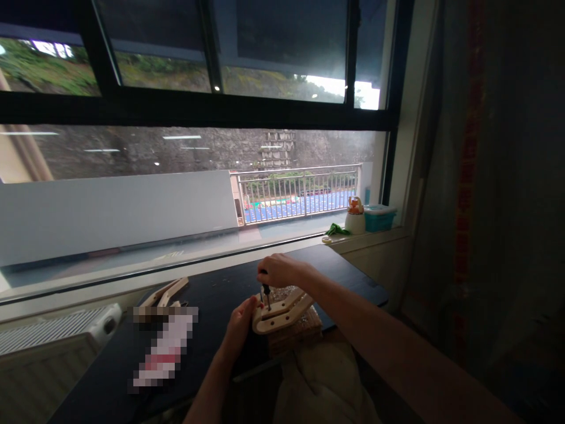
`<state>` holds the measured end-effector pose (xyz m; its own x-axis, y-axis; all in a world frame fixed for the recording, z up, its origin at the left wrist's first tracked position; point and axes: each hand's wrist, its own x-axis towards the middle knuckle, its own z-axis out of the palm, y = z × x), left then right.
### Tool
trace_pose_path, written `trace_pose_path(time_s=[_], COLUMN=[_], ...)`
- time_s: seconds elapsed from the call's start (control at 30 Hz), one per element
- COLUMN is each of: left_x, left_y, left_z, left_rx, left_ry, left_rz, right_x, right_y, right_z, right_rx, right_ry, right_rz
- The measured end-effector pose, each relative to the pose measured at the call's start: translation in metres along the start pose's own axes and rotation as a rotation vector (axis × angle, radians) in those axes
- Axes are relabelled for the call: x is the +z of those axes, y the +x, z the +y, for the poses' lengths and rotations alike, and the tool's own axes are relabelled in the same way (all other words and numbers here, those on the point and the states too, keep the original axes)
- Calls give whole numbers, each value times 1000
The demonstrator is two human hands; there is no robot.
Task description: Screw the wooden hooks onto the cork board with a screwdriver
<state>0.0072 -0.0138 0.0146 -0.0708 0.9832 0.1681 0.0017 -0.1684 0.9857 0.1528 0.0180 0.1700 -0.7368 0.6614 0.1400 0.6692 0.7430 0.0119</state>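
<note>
My right hand [280,270] is closed round the dark handle of a small screwdriver [266,294], held upright with its tip down on a pale wooden piece [282,313]. That piece is a flat, bent part with rounded ends and holes, and it rests on a brown block [296,335] at the near edge of the dark table [212,306]. My left hand [241,324] grips the left end of the wooden piece with curled fingers.
More pale wooden parts [165,292] lie at the table's left, beside a blurred-out flat item [163,350]. A white radiator [57,327] stands at the left. On the window sill sit a small figurine [355,215] and a teal box [379,217]. Pale cloth [320,383] covers my lap.
</note>
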Motion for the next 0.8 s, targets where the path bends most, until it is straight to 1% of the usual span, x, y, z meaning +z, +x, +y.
trace_pose_path(time_s=[0.23,0.37,0.6,0.8], left_x=[-1,-2,-2,-2], left_y=[2,2,2,2], left_z=[-1,-2,-2,-2], left_rx=[9,12,1,0], left_ry=[13,21,23,31], left_rz=[8,4,11,24], right_x=[4,-1,-10,-7], right_y=[5,3,-3,-1], right_z=[-6,-6,1,0], right_rx=[67,83,-47,-55], right_ry=[-6,-15,-11,-10], right_rz=[3,-21,-68,-70])
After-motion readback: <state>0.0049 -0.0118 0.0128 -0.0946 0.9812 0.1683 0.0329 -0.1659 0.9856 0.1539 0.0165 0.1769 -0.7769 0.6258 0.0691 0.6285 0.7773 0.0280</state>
